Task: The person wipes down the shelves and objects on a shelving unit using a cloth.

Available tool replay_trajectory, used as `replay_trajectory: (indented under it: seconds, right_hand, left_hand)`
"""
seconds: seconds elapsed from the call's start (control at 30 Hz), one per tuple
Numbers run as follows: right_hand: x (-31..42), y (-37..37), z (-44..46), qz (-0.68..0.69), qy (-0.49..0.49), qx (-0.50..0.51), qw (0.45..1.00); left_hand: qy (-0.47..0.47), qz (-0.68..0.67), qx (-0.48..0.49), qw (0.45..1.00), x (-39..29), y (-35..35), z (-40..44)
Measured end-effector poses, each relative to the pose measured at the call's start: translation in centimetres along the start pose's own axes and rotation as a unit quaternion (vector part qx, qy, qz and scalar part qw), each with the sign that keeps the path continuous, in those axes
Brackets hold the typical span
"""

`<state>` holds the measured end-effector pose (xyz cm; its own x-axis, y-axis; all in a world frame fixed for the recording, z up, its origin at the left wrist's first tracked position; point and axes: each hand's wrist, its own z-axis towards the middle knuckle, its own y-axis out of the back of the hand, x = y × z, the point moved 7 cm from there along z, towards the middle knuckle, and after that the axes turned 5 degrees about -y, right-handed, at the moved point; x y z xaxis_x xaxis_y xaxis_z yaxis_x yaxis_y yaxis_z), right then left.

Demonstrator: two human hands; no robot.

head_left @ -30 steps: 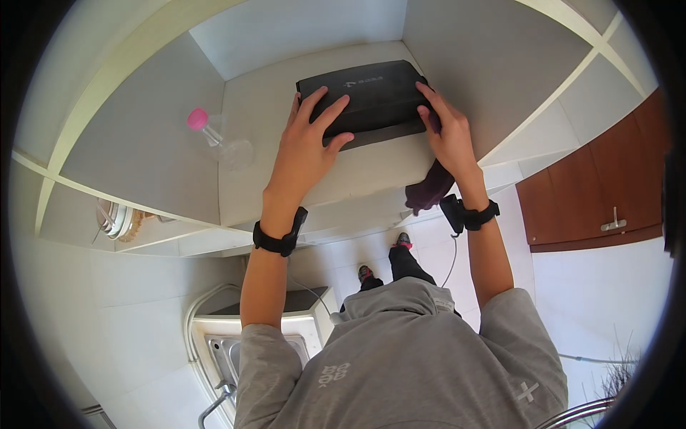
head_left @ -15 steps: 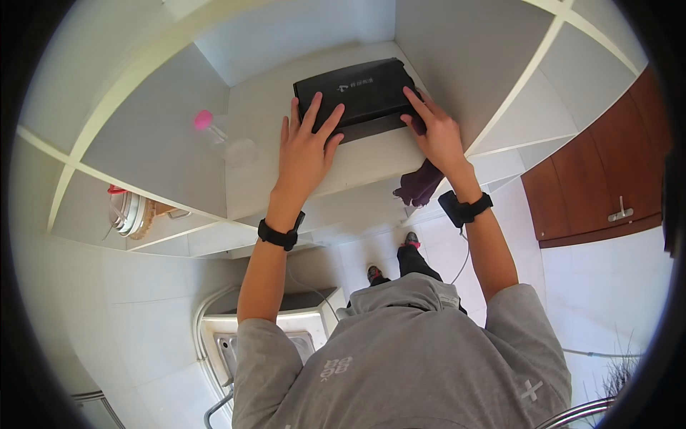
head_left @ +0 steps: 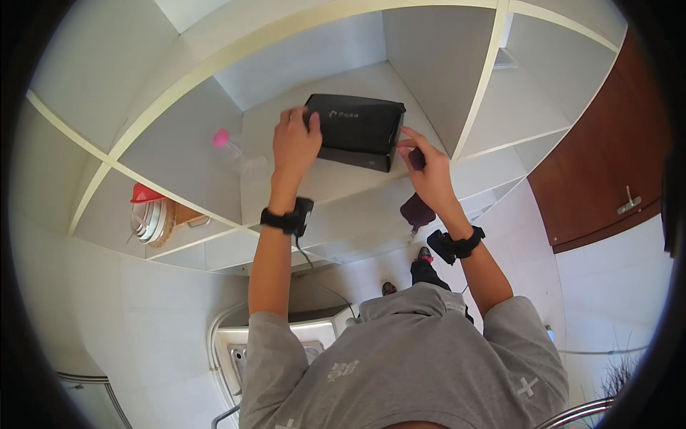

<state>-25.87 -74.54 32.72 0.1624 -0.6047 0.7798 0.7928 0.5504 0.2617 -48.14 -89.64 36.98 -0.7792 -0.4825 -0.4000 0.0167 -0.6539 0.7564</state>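
Your black box (head_left: 357, 125) lies flat on the shelf (head_left: 274, 187), inside the large middle compartment, its pale lettering facing up. Your left hand (head_left: 296, 146) is at the box's left end, thumb parted from the fingers in a fairly wide grip, the thumb over the top; the fingertips are blurred. Your right hand (head_left: 430, 170) has a narrow grip on a dark purple cloth (head_left: 417, 211), which hangs below the palm past the shelf's front edge, while your extended fingers reach the box's right end. To the left of the box, near the compartment's side wall, is a clear bottle (head_left: 254, 167) with a pink cap (head_left: 221, 138). Plates (head_left: 148, 219) and a red item (head_left: 146, 193) sit in the lower left compartment.
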Motion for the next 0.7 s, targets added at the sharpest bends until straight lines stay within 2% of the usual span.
replay_trajectory:
  seconds: [0.1, 0.13, 0.17, 0.2, 0.23, 0.3, 0.33, 0.37, 0.43, 0.47, 0.53, 0.6, 0.67, 0.7]
  right_hand:
    - [2.1, 1.2, -0.9, -0.018, -0.02, -0.041, 0.999]
    - [2.0, 1.7, -1.2, 0.009, -0.046, -0.028, 0.999]
    - [1.8, 2.3, -1.6, 0.036, -0.071, -0.015, 0.997]
    - [1.8, 2.9, -1.9, 0.062, -0.096, -0.004, 0.994]
    - [2.5, 3.4, -2.5, 0.173, -0.188, 0.038, 0.966]
    - [4.9, 4.2, -2.9, 0.258, -0.224, 0.068, 0.937]
    - [5.8, 4.1, -3.4, 0.3, -0.244, 0.085, 0.918]
    - [6.9, 4.1, -3.6, 0.289, -0.213, 0.093, 0.929]
    - [8.6, 3.9, -4.2, 0.291, -0.133, 0.09, 0.943]
    - [9.4, 3.9, -4.2, 0.291, -0.089, 0.088, 0.948]
    - [10.6, 4.7, -4.0, 0.177, -0.022, 0.067, 0.982]
    - [11.1, 5.8, -3.8, 0.051, 0.045, 0.045, 0.997]
    - [9.6, 6.7, -3.7, 0.097, -0.042, 0.019, 0.994]
    - [9.0, 7.1, -3.5, 0.066, -0.065, 0.026, 0.995]
  left_hand:
    - [-0.026, 0.103, -0.097, 0.99, -2.6, 0.7, 0.0]
    - [-0.036, 0.128, -0.125, 0.983, -3.6, 1.3, 0.0]
    - [-0.088, 0.07, -0.15, 0.982, -4.8, 2.3, -0.9]
    - [-0.116, 0.002, -0.135, 0.984, -7.0, 3.7, -2.5]
    - [-0.142, -0.065, -0.118, 0.981, -9.4, 4.6, -4.6]
    - [-0.217, -0.185, -0.037, 0.958, -13.7, 4.0, -9.1]
    - [-0.2, -0.232, 0.008, 0.952, -15.5, 3.4, -11.4]
    - [-0.184, -0.278, 0.049, 0.941, -16.9, 2.7, -13.2]
    - [-0.058, -0.365, 0.241, 0.897, -16.4, -1.4, -15.7]
    - [-0.067, -0.361, 0.254, 0.895, -16.2, -1.9, -16.2]
    - [-0.084, -0.355, 0.281, 0.888, -16.0, -2.8, -17.1]
    - [-0.092, -0.363, 0.235, 0.897, -15.6, -1.9, -17.1]
    - [-0.087, -0.368, 0.212, 0.901, -14.8, -0.9, -17.3]
    - [-0.081, -0.368, 0.213, 0.901, -14.2, -0.4, -17.3]
